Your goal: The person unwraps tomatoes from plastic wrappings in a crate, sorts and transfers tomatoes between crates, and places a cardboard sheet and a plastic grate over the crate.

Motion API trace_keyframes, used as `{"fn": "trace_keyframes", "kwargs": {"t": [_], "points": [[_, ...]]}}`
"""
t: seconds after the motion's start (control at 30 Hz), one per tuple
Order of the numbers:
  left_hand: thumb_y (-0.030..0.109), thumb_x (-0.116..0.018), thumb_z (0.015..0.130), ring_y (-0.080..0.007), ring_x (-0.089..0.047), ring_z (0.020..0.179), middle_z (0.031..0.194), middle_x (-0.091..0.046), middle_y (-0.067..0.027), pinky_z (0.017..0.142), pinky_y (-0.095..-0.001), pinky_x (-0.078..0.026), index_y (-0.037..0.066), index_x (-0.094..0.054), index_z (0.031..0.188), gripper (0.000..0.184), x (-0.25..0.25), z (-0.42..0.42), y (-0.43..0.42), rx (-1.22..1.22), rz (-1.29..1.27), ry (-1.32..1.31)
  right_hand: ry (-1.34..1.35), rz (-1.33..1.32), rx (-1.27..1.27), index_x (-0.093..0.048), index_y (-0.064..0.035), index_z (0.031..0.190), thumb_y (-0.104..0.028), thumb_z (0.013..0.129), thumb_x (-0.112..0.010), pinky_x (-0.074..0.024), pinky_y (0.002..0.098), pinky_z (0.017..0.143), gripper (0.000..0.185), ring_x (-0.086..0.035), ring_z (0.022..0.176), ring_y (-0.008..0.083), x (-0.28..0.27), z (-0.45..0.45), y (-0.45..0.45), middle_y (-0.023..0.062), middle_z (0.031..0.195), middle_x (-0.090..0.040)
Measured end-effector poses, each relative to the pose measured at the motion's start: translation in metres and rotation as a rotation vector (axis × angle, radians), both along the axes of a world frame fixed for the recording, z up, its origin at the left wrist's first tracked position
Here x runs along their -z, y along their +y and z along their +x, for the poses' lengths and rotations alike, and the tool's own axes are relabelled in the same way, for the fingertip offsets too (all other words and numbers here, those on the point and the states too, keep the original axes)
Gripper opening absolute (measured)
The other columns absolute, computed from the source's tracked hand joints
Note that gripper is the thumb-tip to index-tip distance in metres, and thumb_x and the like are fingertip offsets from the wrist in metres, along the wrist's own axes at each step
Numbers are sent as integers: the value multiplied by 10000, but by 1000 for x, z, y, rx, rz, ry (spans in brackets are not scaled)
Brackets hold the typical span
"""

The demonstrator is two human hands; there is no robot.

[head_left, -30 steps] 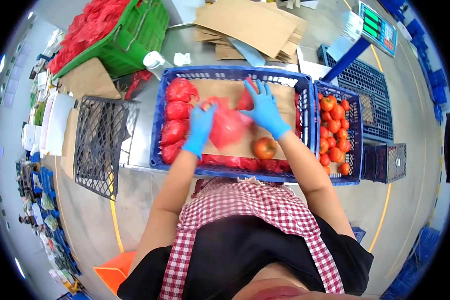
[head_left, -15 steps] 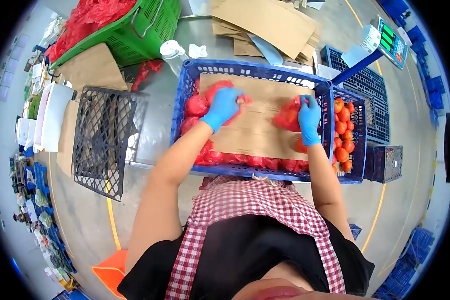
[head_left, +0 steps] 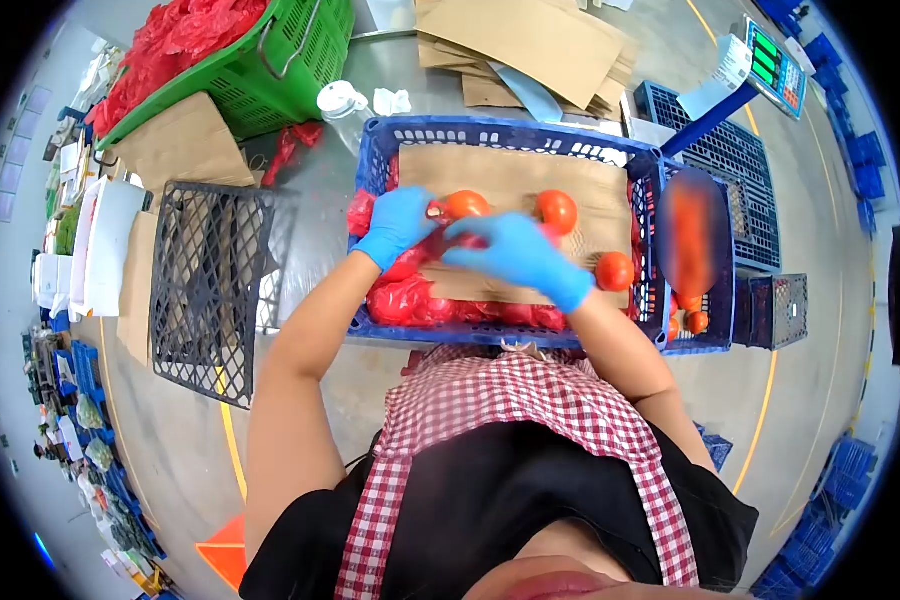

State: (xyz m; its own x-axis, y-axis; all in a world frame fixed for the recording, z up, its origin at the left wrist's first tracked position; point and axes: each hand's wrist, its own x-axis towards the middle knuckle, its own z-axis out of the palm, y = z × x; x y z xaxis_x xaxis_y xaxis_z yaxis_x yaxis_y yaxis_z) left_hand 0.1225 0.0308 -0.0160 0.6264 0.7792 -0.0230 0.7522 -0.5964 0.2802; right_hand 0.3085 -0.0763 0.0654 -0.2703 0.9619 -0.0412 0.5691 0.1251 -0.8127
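My left hand [head_left: 398, 222], in a blue glove, is closed on a red plastic bag [head_left: 433, 238] at the left of the blue crate [head_left: 510, 130]. Close beside it is my right hand [head_left: 525, 258], also gloved and smeared by motion; red plastic shows at its fingers, but its grip is unclear. Bare tomatoes lie on the cardboard sheet [head_left: 510, 170]: one tomato [head_left: 467, 204] by my left fingers, another tomato [head_left: 557, 212] behind my right hand, and a third tomato [head_left: 615, 271] near the right wall. Red-wrapped tomatoes [head_left: 410, 302] line the left and front sides.
A second blue crate [head_left: 722, 335] with tomatoes adjoins on the right, partly blurred. Behind stand a scale [head_left: 775, 68], stacked cardboard [head_left: 530, 45], a bottle [head_left: 344, 108] and a green basket [head_left: 305, 60] of red bags. A black mesh crate [head_left: 208, 285] stands left.
My right hand has moved left from the crate's right side, next to my left hand. My left hand has shifted slightly left. Bare tomatoes now show on the cardboard where red bags were.
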Motion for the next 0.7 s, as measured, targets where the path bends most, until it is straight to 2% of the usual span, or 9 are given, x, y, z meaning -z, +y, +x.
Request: {"fn": "trace_keyframes", "kwargs": {"t": [0.1,0.17,0.23,0.3,0.33,0.4,0.5,0.63,0.7], "points": [[350,-646,744,-325,-625,779,872,-658,-141,660,-433,-504,117,-695,842,257,5,5,9,-109,-83,-54,-190,-66,-194,-524,-65,1209,-469,751,-644,-506,433,689,623,-641,791,346,38,-56,3,181,900,-654],[316,-667,751,-272,-639,805,888,-668,-129,700,-389,-505,86,-680,902,276,-1,5,26,-242,-315,-634,-212,-125,-89,-505,-50,1199,-477,729,-663,-498,454,685,654,-637,806,364,48,-85,2,183,924,-646],[282,-687,758,-220,-653,832,905,-678,-117,740,-344,-506,55,-664,963,307,-13,7,33,-370,-551,-1226,-252,123,-107,-542,-86,1150,-444,739,-664,-489,470,668,558,-622,778,368,73,-100,12,167,940,-629],[289,-717,743,-179,-644,852,908,-679,-104,762,-322,-498,42,-654,970,341,-46,-8,35,-333,-458,-1115,-256,369,-131,-550,-103,1139,-414,751,-662,-485,473,662,510,-613,762,362,90,-103,23,160,939,-620],[292,-732,736,-159,-640,861,910,-680,-98,773,-311,-494,36,-648,973,359,-68,-20,34,-317,-408,-1062,-179,474,-109,-600,-109,1041,-284,773,-632,-485,458,651,321,-604,756,338,85,-99,23,149,910,-614],[288,-779,703,-165,-638,827,933,-675,-92,754,-307,-504,31,-662,1006,414,-110,-44,3,-279,-272,-504,-176,397,-118,-620,-98,960,-213,769,-605,-486,452,642,223,-605,756,331,88,-89,22,148,908,-611],[510,-768,604,-301,-642,799,887,-664,-148,715,-387,-499,122,-662,1050,600,-78,-72,-44,24,-338,197,-227,299,48,-643,-92,855,-138,776,-548,-490,438,634,132,-615,770,338,81,-51,8,159,833,-612],[432,-726,666,-308,-632,778,857,-647,-94,645,-430,-491,156,-654,975,420,-37,-65,-96,162,-112,357,38,41,578,-657,-43,956,-248,832,-602,-488,424,714,246,-623,821,355,108,15,-3,215,883,-641],[364,-720,690,-309,-629,778,859,-641,-96,642,-431,-490,145,-667,930,329,-25,-67,-90,234,-143,288,326,43,702,-640,15,949,-216,850,-615,-469,335,707,253,-621,779,215,77,50,-12,143,832,-662]]}}
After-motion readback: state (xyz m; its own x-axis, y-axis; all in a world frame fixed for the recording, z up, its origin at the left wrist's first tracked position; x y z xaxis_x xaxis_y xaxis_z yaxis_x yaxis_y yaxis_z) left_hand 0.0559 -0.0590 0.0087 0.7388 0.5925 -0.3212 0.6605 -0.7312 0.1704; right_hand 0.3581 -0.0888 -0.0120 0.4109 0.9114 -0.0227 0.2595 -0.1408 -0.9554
